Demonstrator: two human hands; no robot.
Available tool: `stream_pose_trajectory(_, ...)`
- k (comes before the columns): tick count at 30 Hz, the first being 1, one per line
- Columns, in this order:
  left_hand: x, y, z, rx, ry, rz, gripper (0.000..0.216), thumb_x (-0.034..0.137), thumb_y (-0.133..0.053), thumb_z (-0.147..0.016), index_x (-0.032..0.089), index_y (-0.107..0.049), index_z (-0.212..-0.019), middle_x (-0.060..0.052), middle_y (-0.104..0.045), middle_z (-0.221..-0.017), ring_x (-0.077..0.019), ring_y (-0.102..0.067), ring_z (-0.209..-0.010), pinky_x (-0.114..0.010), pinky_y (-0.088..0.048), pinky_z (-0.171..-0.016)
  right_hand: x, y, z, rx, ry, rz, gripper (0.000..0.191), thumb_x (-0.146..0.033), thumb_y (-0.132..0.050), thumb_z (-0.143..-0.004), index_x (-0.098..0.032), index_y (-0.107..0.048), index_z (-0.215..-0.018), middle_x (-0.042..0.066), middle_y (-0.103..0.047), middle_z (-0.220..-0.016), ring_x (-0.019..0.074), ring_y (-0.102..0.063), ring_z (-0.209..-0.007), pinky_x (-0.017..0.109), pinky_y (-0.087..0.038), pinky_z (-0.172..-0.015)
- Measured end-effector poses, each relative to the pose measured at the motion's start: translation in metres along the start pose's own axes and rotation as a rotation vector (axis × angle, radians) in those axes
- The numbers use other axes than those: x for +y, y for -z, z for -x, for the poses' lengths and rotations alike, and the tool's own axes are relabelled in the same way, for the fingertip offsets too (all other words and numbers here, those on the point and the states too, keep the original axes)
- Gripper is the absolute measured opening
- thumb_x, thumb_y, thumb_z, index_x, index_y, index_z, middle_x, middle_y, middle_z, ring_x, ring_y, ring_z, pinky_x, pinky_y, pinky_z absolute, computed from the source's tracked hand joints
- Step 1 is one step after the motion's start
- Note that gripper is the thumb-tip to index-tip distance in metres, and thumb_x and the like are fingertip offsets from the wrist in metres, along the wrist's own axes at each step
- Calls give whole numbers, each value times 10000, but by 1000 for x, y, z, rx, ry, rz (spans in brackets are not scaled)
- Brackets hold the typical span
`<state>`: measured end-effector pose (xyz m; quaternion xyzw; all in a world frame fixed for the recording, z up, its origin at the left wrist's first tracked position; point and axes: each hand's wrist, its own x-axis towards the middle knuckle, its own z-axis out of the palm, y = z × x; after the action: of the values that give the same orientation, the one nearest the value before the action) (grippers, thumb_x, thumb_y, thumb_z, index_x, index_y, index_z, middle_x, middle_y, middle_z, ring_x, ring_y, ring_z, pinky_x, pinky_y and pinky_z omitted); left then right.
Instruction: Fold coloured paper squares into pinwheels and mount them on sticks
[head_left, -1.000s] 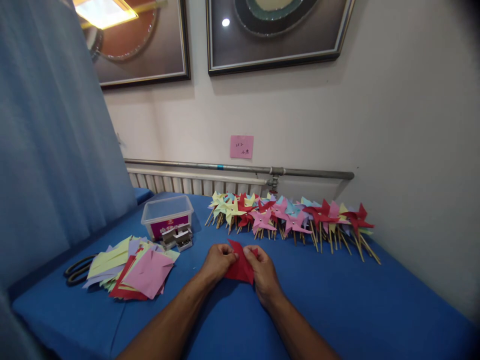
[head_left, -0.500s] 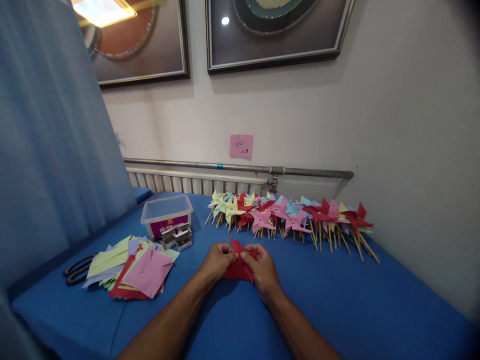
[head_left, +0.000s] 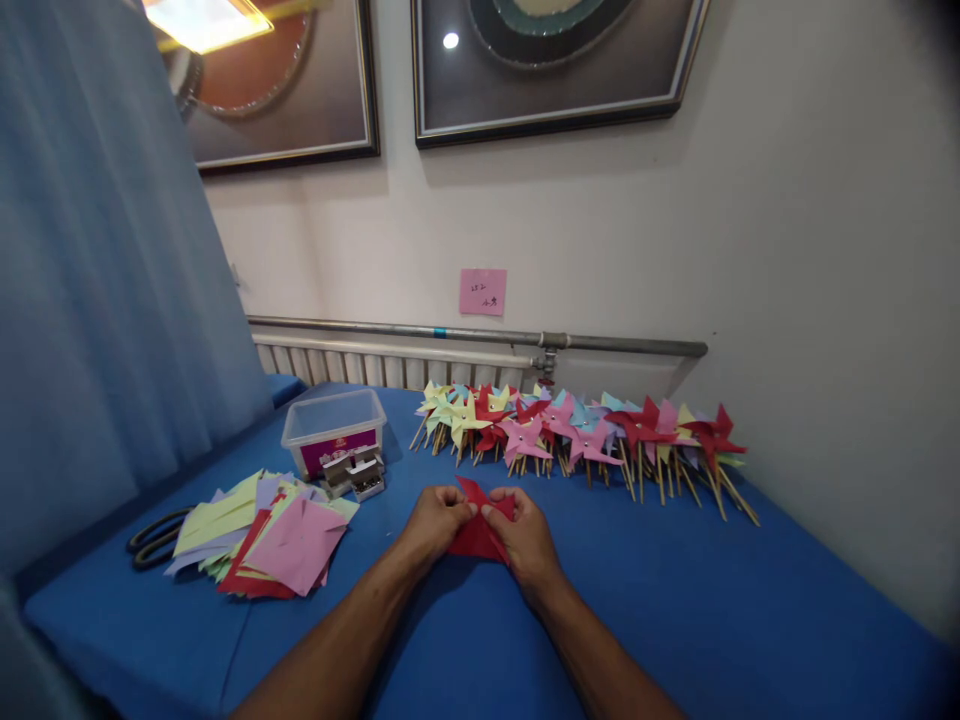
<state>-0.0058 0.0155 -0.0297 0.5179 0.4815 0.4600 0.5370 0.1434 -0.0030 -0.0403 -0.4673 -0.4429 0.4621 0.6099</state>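
Fingertips of left hand (head_left: 435, 520) and right hand (head_left: 527, 535) pinched on half-folded red paper (head_left: 478, 537) mid-table, finished pinwheels (head_left: 577, 435) along far edge, paper stack (head_left: 262, 535) unfolded.

Matt red paper piece (head_left: 477, 532) pinched between bare left hand (head_left: 435, 522) and right hand (head_left: 525, 536), matt blue cloth table cover (head_left: 675, 610), coloured paper pinwheels (head_left: 585, 432) on wooden sticks, clear glossy plastic box (head_left: 334, 430), matt paper squares (head_left: 262, 535), dull metal pipe (head_left: 480, 336).
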Motion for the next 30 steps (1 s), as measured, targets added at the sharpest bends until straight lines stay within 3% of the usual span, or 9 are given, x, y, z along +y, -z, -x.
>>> stream_pose_trajectory(11, -1, -1, 0, -17, 34, 71, 396, 392, -857, -533, 193, -521, -596, 57, -515, -511, -72, -378, -465, -236, -248, -494, -2, 0, 2, 9, -21, 9, 319, -353, -881, -600, -249, -681, -826, -43, -659, -626, 182, -570, -555, 309, -446, -554)
stream_pose_trajectory(19, 7, 6, 1, 106, 65, 269, 387, 348, -847, -514, 198, -498, -588, 54, -513, -513, -76, -404, -475, -233, -283, -510, -10, -6, 11, -147, -114, -358, 366, -582, -828, -737, -243, -709, -807, 15, -751, -769, 229, -685, -727, 345, -538, -689)
stream_pose_trajectory(24, 10, 12, -1, 121, 63, 379, 363, 312, -852, -496, 188, -531, -613, 28, -569, -566, -102, -486, -522, -245, -354, -549, -18, -7, 17, -206, -138, -372, 409, -500, -902, -675, -226, -768, -948, 59, -809, -956, 260, -744, -904, 383, -569, -855)
stream_pose_trajectory(30, 8, 4, 0, 148, 61, 222, 331, 330, -821, -500, 195, -530, -580, 46, -530, -489, -80, -412, -454, -234, -292, -487, -7, -8, 13, -203, -108, -295, 522, -475, -957, -602, -210, -743, -997, 73, -824, -965, 277, -770, -895, 405, -580, -872)
